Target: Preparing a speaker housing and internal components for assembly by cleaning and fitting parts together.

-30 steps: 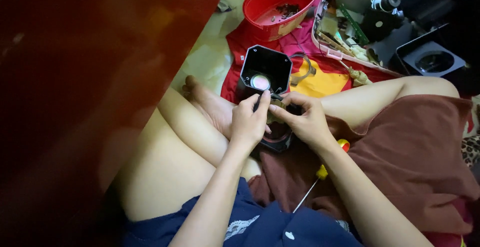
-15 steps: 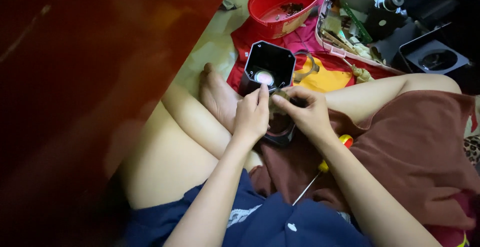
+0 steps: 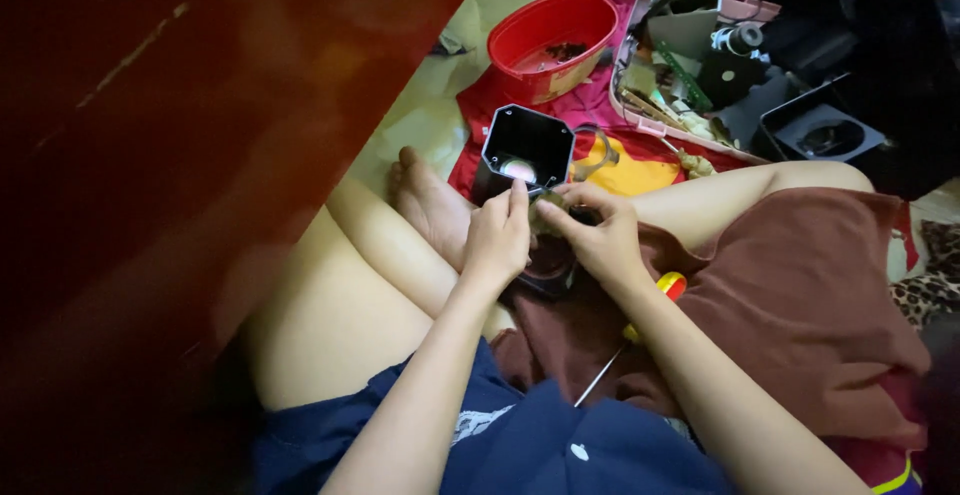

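The person is sitting cross-legged on the floor, a blurred dark red surface filling the left of the view. The left hand (image 3: 497,238) is closed around the near rim of the square black plastic hood with a glass lens inside (image 3: 522,157), index finger pressing its edge. Compared with a second ago, both hands are sitting marginally closer together on the dark housing below the hood; the work is continuing at the same spot. The right hand (image 3: 592,235) is pinching a small part there; which part cannot be told. A red-and-yellow-handled screwdriver (image 3: 645,307) is lying untouched on the brown cloth (image 3: 800,295). Beyond, a red plastic bowl (image 3: 552,33) is standing.
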